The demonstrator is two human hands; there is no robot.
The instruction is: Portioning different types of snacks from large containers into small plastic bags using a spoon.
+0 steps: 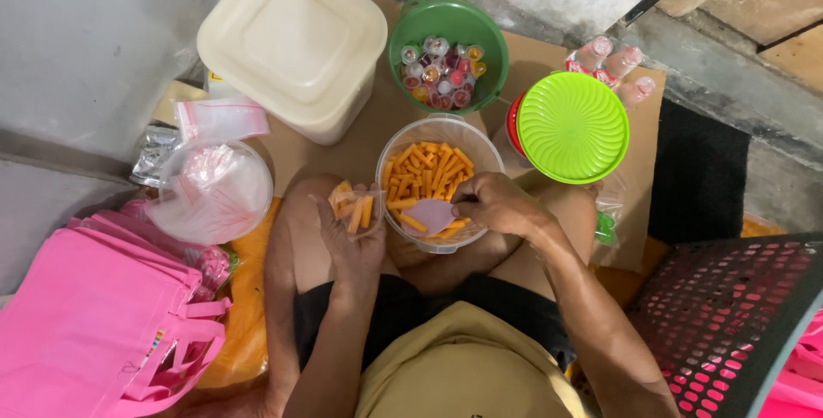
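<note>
- Sticks (426,174) fill the bowl (403,138) between the knees.
- Left hand (353,242) grips a bag (356,210) of sticks.
- Right hand (493,204) pinches a scoop (429,214) inside the bowl.
- Tub (291,41) and lid (573,126) crowd the bowl's rim.

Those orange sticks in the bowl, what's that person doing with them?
A person sits cross-legged on the floor with a clear bowl of orange snack sticks in their lap. The right hand holds a small pink scoop inside the bowl. The left hand holds a small clear bag with a few sticks already in it. Nearby sit a green bowl of little jelly cups, a container of empty plastic bags and pink tote bags.
</note>
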